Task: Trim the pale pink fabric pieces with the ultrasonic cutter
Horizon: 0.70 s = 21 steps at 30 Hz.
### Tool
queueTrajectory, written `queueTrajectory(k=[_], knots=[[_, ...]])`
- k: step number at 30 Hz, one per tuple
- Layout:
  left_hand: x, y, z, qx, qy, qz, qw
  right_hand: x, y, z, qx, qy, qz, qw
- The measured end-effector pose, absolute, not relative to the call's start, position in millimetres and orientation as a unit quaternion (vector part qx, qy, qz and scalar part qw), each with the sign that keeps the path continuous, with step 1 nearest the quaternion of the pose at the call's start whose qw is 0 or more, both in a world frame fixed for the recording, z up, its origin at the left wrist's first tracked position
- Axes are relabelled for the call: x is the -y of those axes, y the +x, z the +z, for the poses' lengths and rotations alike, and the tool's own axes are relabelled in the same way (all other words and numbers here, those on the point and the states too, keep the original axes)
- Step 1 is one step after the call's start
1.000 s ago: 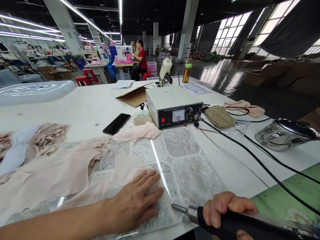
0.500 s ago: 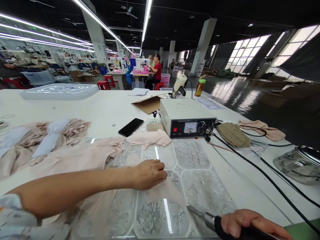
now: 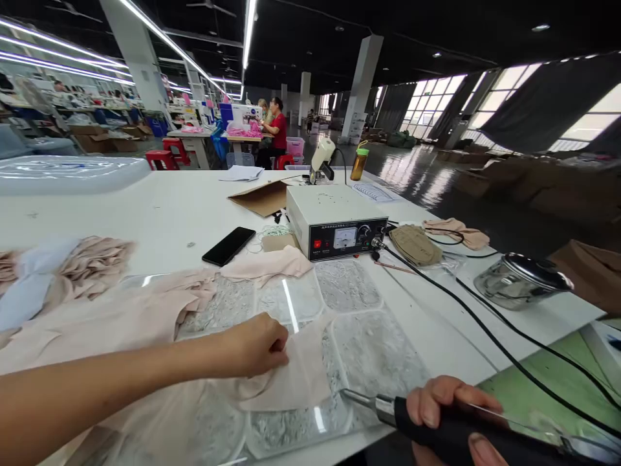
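Note:
My left hand [image 3: 257, 346] is closed, fingers curled on a thin pale pink fabric piece [image 3: 305, 369], which spreads out to the right over a clear sheet with a grey stone pattern [image 3: 378, 349]. Some of that cloth is bunched under the wrist. A black-handled tool [image 3: 436, 424] with a slim pointed metal tip is gripped in my right hand [image 3: 446, 404], at the table's front edge. Its tip lies just right of the cloth's lower corner; whether it touches the sheet I cannot tell. More pale pink fabric [image 3: 107, 317] lies stacked at the left.
A white control box [image 3: 339, 213] with a dial stands behind the sheet, its black cable [image 3: 466, 310] running right. Nearby are a phone [image 3: 229, 246], a folded pink cloth [image 3: 266, 264], brown cloth pieces [image 3: 416, 244], a metal pot [image 3: 519, 281] and a bottle [image 3: 359, 163]. People sit farther back.
My left hand went from lying flat on the cloth to closing on it, and has moved left, with the cloth shifted. My right hand keeps the tool near the sheet's front. The view swung and returned.

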<state>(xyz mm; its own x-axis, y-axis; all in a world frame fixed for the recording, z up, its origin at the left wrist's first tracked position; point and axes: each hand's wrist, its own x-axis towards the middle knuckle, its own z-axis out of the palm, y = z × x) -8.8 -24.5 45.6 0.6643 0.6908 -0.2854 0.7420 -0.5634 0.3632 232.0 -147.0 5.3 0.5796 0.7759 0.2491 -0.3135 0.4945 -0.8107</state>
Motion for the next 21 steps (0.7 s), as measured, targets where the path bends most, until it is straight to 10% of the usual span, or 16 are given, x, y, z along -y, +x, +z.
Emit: queueTrajectory(k=[6, 21], knots=[[24.2, 6.2, 32.3, -0.168, 0.974, 0.048, 0.146, 154.7, 221.9, 5.2, 0.278, -0.377, 0.316, 0.825], [-0.3, 25.4, 25.0, -0.128, 0.911, 0.030, 0.391, 151.5, 206.5, -2.0, 0.259, -0.311, 0.274, 0.872]])
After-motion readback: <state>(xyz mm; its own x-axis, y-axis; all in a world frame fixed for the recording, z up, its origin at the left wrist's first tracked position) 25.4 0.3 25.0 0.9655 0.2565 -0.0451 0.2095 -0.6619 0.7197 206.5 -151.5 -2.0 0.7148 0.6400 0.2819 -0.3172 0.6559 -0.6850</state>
